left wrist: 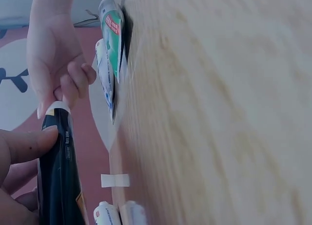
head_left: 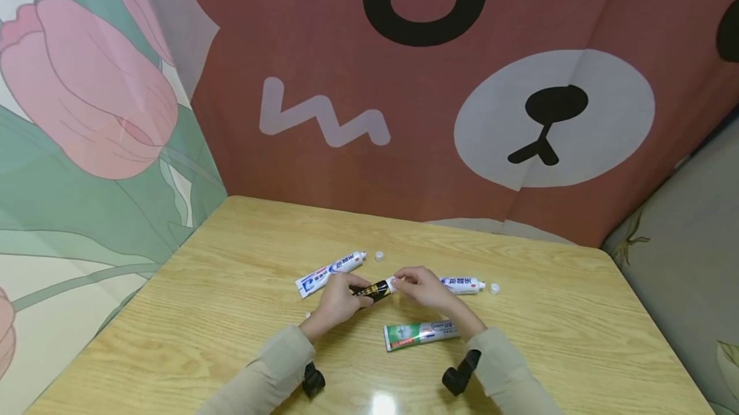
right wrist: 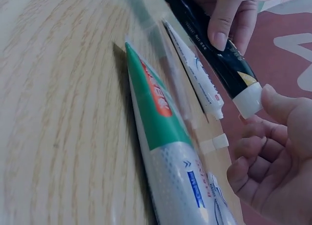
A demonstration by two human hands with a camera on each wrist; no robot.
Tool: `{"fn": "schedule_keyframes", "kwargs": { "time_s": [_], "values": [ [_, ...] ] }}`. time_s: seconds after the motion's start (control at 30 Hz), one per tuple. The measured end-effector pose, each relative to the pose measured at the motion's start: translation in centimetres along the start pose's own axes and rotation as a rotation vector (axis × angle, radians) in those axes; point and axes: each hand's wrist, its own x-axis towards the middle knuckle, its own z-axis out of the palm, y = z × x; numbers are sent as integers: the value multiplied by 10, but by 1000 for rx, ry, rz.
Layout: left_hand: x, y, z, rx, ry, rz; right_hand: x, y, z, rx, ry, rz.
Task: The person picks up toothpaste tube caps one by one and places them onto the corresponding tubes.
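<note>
My left hand [head_left: 339,303] grips the body of a black toothpaste tube [head_left: 378,290] with gold lettering, thumb laid along it. At the tube's right end, my right hand [head_left: 426,288] pinches the white cap [right wrist: 249,100] between thumb and fingers. The cap sits on the tube's end; whether it is loose I cannot tell. In both wrist views the tube is held above the table. Beneath my right forearm lies a green and white toothpaste tube [head_left: 417,334], its right end hidden in the head view.
Behind my left hand lies a white and blue tube [head_left: 331,272], with a loose white cap [head_left: 379,256] near its nozzle. Another white and blue tube [head_left: 462,285] lies right of my right hand, a white cap [head_left: 494,288] beside it. The wooden table [head_left: 231,254] meets fabric-covered walls.
</note>
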Motion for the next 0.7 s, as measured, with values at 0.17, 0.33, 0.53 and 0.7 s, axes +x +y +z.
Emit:
{"fn": "schedule_keyframes", "kwargs": {
  "time_s": [0.17, 0.33, 0.53, 0.7],
  "values": [
    [2, -3, 2, 5, -9, 22, 2, 2, 0, 41, 4, 18],
    [3, -5, 1, -2, -15, 12, 4, 4, 2, 77, 3, 23],
    [2, -6, 1, -6, -24, 21, 5, 5, 3, 116, 12, 51],
    [2, -8, 3, 0, -17, 32, 6, 5, 4, 130, 25, 45]
  ]
}}
